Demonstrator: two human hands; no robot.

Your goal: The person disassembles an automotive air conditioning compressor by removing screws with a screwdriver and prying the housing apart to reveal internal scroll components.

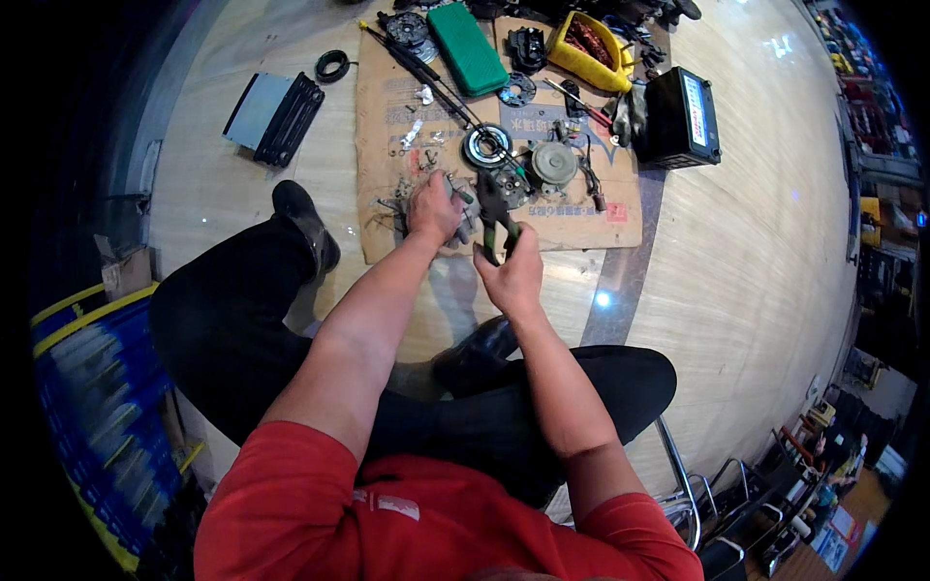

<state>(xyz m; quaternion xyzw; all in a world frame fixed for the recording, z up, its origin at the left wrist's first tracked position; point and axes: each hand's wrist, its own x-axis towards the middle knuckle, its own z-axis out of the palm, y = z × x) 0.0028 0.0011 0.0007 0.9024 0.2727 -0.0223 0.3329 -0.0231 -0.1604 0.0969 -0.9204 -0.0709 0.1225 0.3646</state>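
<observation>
One pair of pliers: dark, with green on the handles, held in my right hand above the near edge of the cardboard, its head pointing away from me.
Right hand: wrapped around the plier handles.
Left hand: fingers curled to a narrow gap beside a small greenish piece; I cannot tell whether I grip it.
Loose hardware: small screws and bits scattered left of my left hand.
Metal parts: a ring-shaped pulley just beyond the pliers, and a round dull-metal housing to its right.
Cardboard: flattened on the pale floor, under these pieces.
Far side of the sheet: a green case, and right of it a yellow container with reddish-brown contents.
Right edge: a black battery, upright.
Left of the sheet: a grey-and-black boxy unit on the floor, with a black ring near it.
My legs: black trousers, bent on either side.
</observation>
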